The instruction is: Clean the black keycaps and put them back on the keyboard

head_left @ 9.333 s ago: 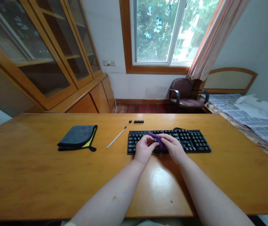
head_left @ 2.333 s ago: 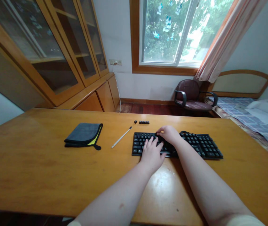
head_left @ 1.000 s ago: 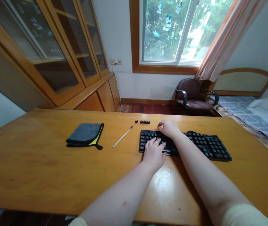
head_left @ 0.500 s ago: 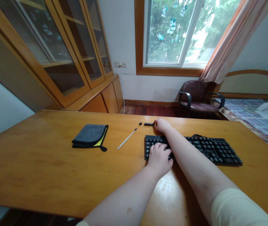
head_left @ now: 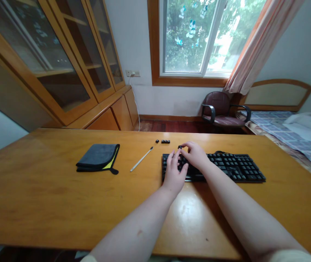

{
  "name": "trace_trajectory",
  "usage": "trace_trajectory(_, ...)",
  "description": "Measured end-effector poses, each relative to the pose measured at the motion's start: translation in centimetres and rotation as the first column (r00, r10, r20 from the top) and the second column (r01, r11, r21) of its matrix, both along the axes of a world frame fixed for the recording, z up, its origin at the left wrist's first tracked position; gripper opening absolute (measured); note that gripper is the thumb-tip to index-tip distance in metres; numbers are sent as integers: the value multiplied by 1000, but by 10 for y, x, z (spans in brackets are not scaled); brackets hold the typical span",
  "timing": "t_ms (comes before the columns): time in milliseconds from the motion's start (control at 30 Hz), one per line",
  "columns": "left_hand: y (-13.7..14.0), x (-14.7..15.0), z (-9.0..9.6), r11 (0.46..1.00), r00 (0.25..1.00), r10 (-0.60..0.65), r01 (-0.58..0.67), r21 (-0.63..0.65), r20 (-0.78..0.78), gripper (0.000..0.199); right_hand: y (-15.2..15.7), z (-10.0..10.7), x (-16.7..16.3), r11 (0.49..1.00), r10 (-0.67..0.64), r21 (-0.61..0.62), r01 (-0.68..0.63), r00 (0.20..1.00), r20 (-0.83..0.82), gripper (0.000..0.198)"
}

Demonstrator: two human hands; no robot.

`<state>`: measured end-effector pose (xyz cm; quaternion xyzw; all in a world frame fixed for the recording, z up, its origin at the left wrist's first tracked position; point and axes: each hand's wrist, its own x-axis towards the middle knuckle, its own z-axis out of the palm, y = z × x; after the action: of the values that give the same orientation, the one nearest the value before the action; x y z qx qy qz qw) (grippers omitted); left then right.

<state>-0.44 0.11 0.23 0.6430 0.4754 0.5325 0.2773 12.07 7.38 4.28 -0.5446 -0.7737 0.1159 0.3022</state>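
Pinches a keycap (head_left: 180,147) in the right hand (head_left: 195,154) by the keyboard (head_left: 233,168), likely for fine control; spreads the left hand (head_left: 174,174) loosely over its left end, perhaps for support.

Bright window (head_left: 188,47), pink curtain (head_left: 264,43); maroon armchair (head_left: 219,105) beside bed (head_left: 275,122).

Plastic keyboard (head_left: 234,168) (table (head_left: 62,203) glossy wood)

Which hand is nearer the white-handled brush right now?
Left. The left hand is right of the brush, at the left part of the keyboard; the right hand is farther right, holding a black keycap near the keyboard's far edge.
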Motion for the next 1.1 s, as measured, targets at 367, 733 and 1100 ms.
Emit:
trace_trajectory(367,3,-5,2,992,993,-111,113,-48,36,37,-20,6,27,909,313,-221,-353,929,-195,14)
trace_trajectory(733,2,-9,9,993,998,-68,68,100,-6,15,-18,25,42,735,375,-471,-487,872,-315,21)
trace_trajectory(1100,3,-10,11,995,977,74,-85,48,199,13,-15,-8,15,944,130,-139,-299,725,-677,22)
